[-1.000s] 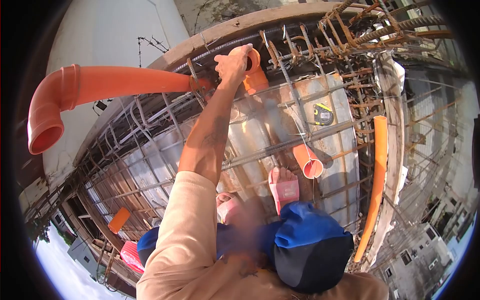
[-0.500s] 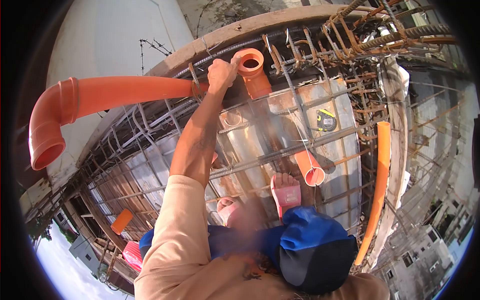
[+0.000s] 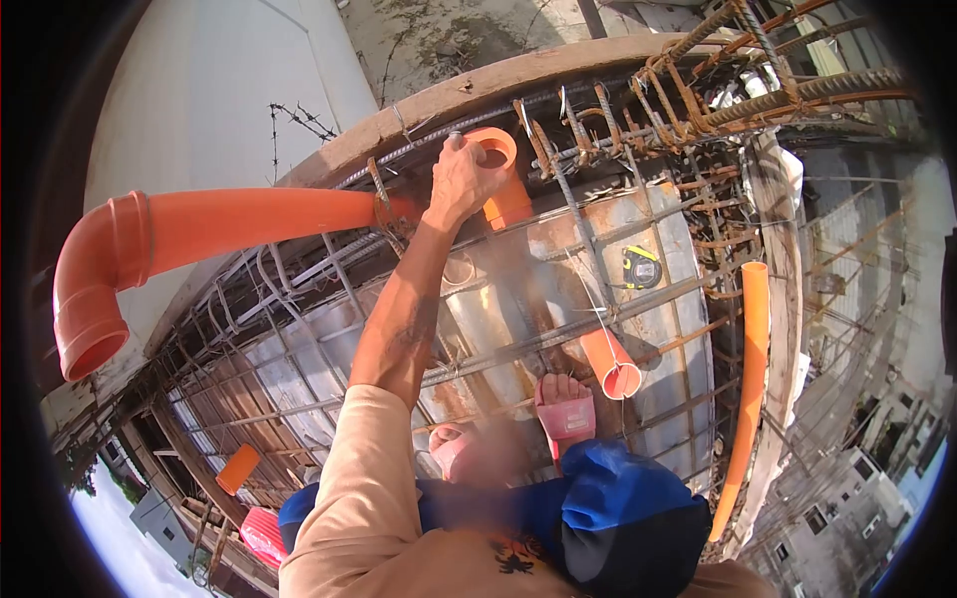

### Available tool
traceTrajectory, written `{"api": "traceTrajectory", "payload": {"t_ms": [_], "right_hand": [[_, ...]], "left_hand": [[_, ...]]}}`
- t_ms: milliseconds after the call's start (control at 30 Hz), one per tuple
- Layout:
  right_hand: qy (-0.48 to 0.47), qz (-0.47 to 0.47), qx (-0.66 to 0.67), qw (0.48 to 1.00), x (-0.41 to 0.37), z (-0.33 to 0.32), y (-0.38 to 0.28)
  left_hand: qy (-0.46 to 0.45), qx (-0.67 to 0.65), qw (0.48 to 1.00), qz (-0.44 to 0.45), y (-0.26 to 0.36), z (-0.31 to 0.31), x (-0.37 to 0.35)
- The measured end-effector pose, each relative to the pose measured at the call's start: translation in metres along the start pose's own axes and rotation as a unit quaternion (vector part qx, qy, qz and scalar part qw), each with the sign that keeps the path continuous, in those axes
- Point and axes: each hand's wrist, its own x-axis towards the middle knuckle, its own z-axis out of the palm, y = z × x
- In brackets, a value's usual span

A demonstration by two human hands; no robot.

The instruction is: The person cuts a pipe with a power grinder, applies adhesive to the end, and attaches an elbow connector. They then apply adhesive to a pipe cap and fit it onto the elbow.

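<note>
My left hand reaches forward and grips the left rim of an orange pipe fitting, its fingers curled at the open socket. This fitting stands among the steel bars at the wooden edge. Just left of the hand, a long orange pipe runs out past the bars to an elbow with a downward opening. Nearer my feet lies a short orange pipe with a string across its mouth. My right hand is out of view.
A rebar grid lies over metal sheets. On it rests a yellow-black tape measure. A long orange pipe leans at the right. Wooden formwork curves across the back, with barbed wire beyond. My feet stand in pink sandals.
The view has shifted, so the scene sits slightly lower. My left hand has turned and moved from beside the fitting's rim onto it, covering part of the opening.
</note>
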Motion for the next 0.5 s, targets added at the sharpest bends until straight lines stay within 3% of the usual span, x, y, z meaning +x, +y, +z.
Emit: {"api": "traceTrajectory", "payload": {"t_ms": [67, 133, 167, 200, 300, 433, 500], "right_hand": [[0.073, -0.059, -0.124, 0.988, 0.001, -0.050, -0.022], [0.299, -0.147, -0.242, 0.912, 0.027, -0.105, -0.080], [0.331, -0.187, -0.098, 0.920, 0.002, -0.112, -0.180], [0.361, -0.319, -0.054, 0.875, 0.010, -0.120, -0.230], [0.357, -0.501, -0.093, 0.783, 0.036, -0.119, -0.369], [0.315, -0.603, -0.176, 0.711, 0.106, -0.088, -0.497], [0.276, -0.609, -0.146, 0.730, 0.130, -0.067, -0.542]], "left_hand": [[0.025, -0.010, 1.000, 0.013, -0.006, -0.002, -0.004], [0.047, -0.026, 0.999, 0.000, -0.003, -0.001, -0.013], [0.062, -0.037, 0.997, -0.020, 0.002, 0.002, -0.017], [0.077, -0.048, 0.995, -0.042, 0.008, 0.004, -0.021], [0.109, -0.062, 0.988, -0.093, 0.016, 0.020, -0.025], [0.104, -0.020, 0.978, -0.182, 0.040, 0.017, -0.026], [0.076, -0.013, 0.970, -0.232, 0.042, 0.018, -0.024]]}}
